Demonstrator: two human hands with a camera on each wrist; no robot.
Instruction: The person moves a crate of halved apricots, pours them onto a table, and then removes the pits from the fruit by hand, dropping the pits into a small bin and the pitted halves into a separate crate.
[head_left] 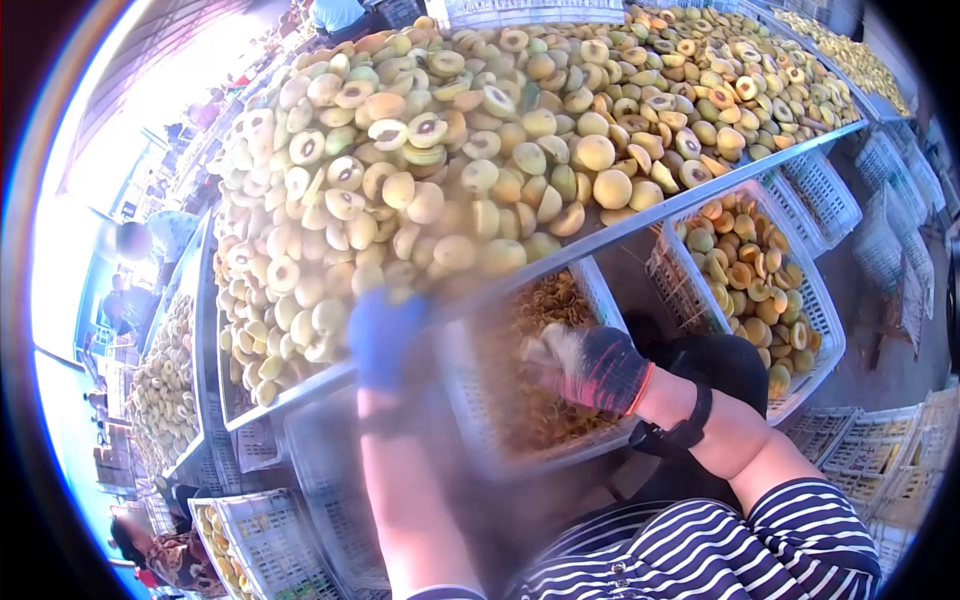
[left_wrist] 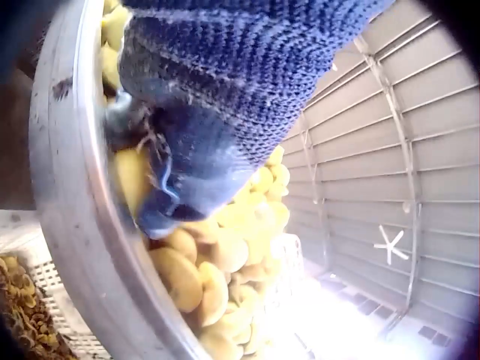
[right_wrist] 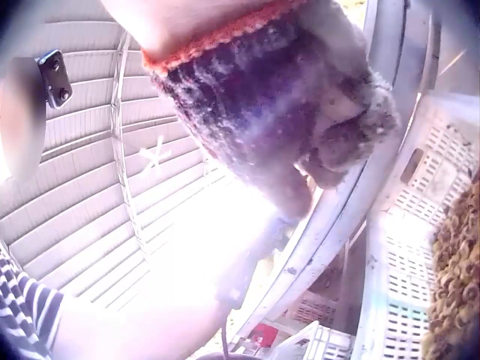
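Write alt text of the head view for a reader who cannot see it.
A person's blue-gloved left hand is at the edge of a metal table heaped with peaches, many halved; their dark-gloved right hand is over a white crate of brown scraps.

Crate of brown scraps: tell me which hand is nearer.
Right. In the head view, the right hand is over the crate; the left hand is left of it, at the table rim.

Your head camera looks forward and down over your left hand (head_left: pixel 387 335) and right hand (head_left: pixel 592 368); close wrist views face past your grip, sharing the roof (left_wrist: pixel 360 150) beyond.
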